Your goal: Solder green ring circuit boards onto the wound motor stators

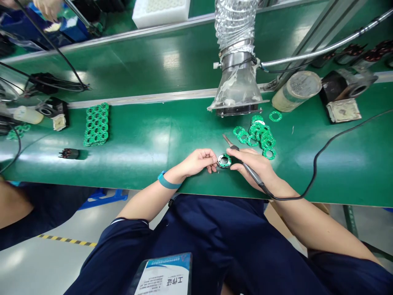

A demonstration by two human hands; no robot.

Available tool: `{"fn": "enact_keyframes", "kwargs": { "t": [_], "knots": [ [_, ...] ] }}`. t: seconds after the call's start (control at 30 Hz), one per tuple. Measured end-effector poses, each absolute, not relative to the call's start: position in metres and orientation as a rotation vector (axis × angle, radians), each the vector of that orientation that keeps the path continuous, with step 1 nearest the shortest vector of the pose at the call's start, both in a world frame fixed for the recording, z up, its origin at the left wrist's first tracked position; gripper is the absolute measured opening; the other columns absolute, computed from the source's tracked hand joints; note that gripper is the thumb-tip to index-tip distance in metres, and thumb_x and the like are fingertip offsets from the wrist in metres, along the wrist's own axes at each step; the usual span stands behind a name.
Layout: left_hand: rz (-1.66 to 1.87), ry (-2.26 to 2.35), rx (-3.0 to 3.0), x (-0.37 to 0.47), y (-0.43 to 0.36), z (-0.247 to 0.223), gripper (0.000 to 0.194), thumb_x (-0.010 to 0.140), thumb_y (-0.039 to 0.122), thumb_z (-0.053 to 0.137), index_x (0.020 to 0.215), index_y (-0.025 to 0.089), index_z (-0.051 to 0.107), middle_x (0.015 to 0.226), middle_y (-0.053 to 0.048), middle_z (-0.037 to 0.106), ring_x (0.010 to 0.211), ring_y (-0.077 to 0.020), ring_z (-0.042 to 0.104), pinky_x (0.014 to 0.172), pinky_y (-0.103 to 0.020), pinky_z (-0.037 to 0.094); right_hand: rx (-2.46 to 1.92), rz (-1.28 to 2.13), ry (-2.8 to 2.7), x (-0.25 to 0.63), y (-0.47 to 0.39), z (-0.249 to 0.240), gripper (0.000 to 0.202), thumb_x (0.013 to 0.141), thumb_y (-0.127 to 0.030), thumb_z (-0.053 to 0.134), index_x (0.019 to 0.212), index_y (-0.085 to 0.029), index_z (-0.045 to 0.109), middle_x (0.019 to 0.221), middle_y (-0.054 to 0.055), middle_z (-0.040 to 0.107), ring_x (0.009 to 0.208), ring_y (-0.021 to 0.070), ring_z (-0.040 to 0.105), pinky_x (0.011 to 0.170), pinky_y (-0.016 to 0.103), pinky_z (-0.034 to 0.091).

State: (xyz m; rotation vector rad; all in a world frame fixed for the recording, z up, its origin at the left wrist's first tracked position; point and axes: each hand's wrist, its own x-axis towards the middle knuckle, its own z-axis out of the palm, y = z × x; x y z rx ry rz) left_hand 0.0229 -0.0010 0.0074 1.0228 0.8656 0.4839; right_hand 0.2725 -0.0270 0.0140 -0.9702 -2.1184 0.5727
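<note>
A round dark-rimmed part with a green ring-shaped circuit board [224, 160] on its top sits at the bench's front, between my two hands. My left hand [201, 161] has its fingers curled and pinched at the part's left edge. On the other side, my right hand [256, 166] holds a soldering iron [251, 174] between thumb and fingers, its metal tip pointing up and left, away from the part. The right thumb and fingertips are close to the part's right edge. Loose green ring boards [259, 133] lie in a heap just beyond my right hand.
A clear fume-extraction hood [238, 90] hangs above the bench [138, 119]. Behind to the right stand a cloudy jar [296, 91] and an iron stand with sponge [344, 110]. Leftward are stacked green boards [96, 124] and a small motor [69, 153]. Another person's arm [14, 203] is at far left.
</note>
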Motion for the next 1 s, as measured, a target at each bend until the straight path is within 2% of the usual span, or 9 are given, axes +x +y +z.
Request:
{"fn": "enact_keyframes", "kwargs": {
  "t": [0.07,0.2,0.4,0.5,0.6,0.67,0.77,0.87,1.0],
  "knots": [
    [0.482,0.871,1.012,0.024,-0.001,0.009,0.030,0.089,0.038,0.074,0.087,0.011,0.061,0.074,-0.007,0.073,0.063,-0.0117,0.069,0.061,-0.023,0.056,-0.933,0.594,-2.166,0.269,-0.021,0.008,0.039,0.099,-0.036,0.065,0.137,-0.028,0.062,0.120,0.009,0.075,0.112,0.0257,0.071,0.098,0.043,0.058],
    [0.483,0.889,0.972,0.025,-0.003,0.012,0.029,0.089,0.036,0.075,0.086,0.012,0.060,0.073,-0.006,0.072,0.061,-0.0121,0.070,0.058,-0.022,0.055,-0.898,0.738,-2.203,0.265,-0.019,0.000,0.049,0.096,-0.033,0.067,0.143,-0.029,0.055,0.135,0.011,0.066,0.125,0.0279,0.064,0.104,0.046,0.056],
    [0.254,0.944,0.664,0.025,0.000,0.018,0.027,0.092,0.034,0.069,0.086,0.008,0.065,0.070,-0.008,0.072,0.052,-0.0143,0.069,0.043,-0.020,0.049,-0.917,0.805,-2.142,0.264,-0.020,-0.009,0.044,0.096,-0.032,0.067,0.140,-0.029,0.058,0.124,0.009,0.070,0.109,0.0240,0.070,0.096,0.040,0.060],
    [0.155,0.947,0.465,0.024,0.006,0.019,0.023,0.093,0.028,0.068,0.086,0.006,0.068,0.067,-0.006,0.069,0.050,-0.0121,0.066,0.041,-0.018,0.046,-0.949,0.817,-2.117,0.264,-0.020,-0.012,0.044,0.096,-0.034,0.068,0.138,-0.029,0.059,0.123,0.009,0.071,0.107,0.0239,0.071,0.095,0.039,0.060],
    [0.166,0.927,0.354,0.022,0.009,0.018,0.019,0.087,0.023,0.075,0.082,0.008,0.065,0.064,-0.002,0.065,0.049,-0.0089,0.062,0.039,-0.016,0.039,-0.954,0.831,-2.096,0.264,-0.021,-0.012,0.043,0.095,-0.035,0.069,0.137,-0.028,0.061,0.120,0.009,0.072,0.106,0.0233,0.072,0.094,0.038,0.060],
    [0.191,0.904,0.360,0.022,0.007,0.018,0.024,0.081,0.024,0.081,0.079,0.010,0.062,0.064,0.000,0.062,0.048,-0.0077,0.059,0.039,-0.016,0.036,-0.954,0.829,-2.090,0.263,-0.022,-0.012,0.043,0.094,-0.034,0.070,0.136,-0.028,0.061,0.118,0.009,0.072,0.103,0.0226,0.072,0.092,0.038,0.060],
    [0.258,0.921,0.515,0.023,0.001,0.021,0.032,0.077,0.030,0.085,0.080,0.012,0.059,0.065,0.001,0.061,0.049,-0.0074,0.058,0.043,-0.017,0.037,-0.954,0.789,-2.083,0.262,-0.024,-0.013,0.043,0.094,-0.033,0.071,0.135,-0.026,0.061,0.118,0.010,0.072,0.103,0.0224,0.072,0.092,0.038,0.060],
    [0.342,0.981,0.839,0.024,-0.007,0.024,0.032,0.087,0.040,0.075,0.085,0.015,0.056,0.065,0.002,0.061,0.051,-0.0083,0.059,0.047,-0.019,0.041,-0.935,0.757,-2.060,0.259,-0.025,-0.015,0.043,0.094,-0.032,0.071,0.135,-0.026,0.062,0.118,0.010,0.073,0.105,0.0226,0.072,0.094,0.038,0.060],
    [0.496,1.117,1.500,0.024,-0.018,0.017,0.019,0.098,0.034,0.057,0.089,0.017,0.057,0.071,0.000,0.059,0.060,-0.0110,0.058,0.059,-0.024,0.044,-0.966,0.739,-2.022,0.256,-0.026,-0.017,0.042,0.093,-0.034,0.072,0.133,-0.027,0.063,0.121,0.010,0.074,0.105,0.0227,0.073,0.094,0.038,0.060]
  ]
}}
